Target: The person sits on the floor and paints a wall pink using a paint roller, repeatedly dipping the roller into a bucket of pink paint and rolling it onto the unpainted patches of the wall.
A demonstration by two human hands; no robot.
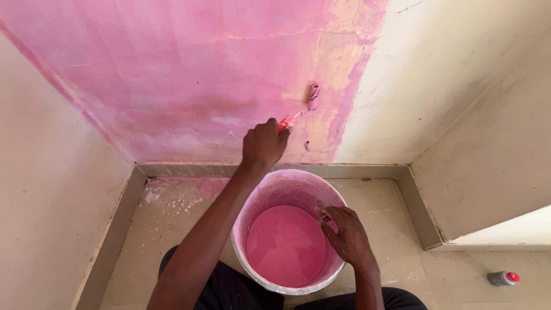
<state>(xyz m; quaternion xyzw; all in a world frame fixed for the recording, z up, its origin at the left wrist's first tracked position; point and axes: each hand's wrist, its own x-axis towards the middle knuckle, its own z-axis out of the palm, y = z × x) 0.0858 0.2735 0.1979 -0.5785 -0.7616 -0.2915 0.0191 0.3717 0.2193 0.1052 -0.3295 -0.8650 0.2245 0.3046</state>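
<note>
The right hand [349, 235] grips the near-right rim of the bucket [252, 229], fingers curled over the edge; the bucket stands on the floor [402, 258] between the knees, well filled with pink paint [286, 245]. A tilt or tug at that rim could likely slop paint onto the tiles. Farther off, the left hand [263, 143] is clenched on the red handle of a small roller [313, 96] pressed to the far wall [172, 74]. Excess load may run down to the skirting [356, 171]. A small red-capped bottle [503, 278] lies at near right, well apart.
</note>
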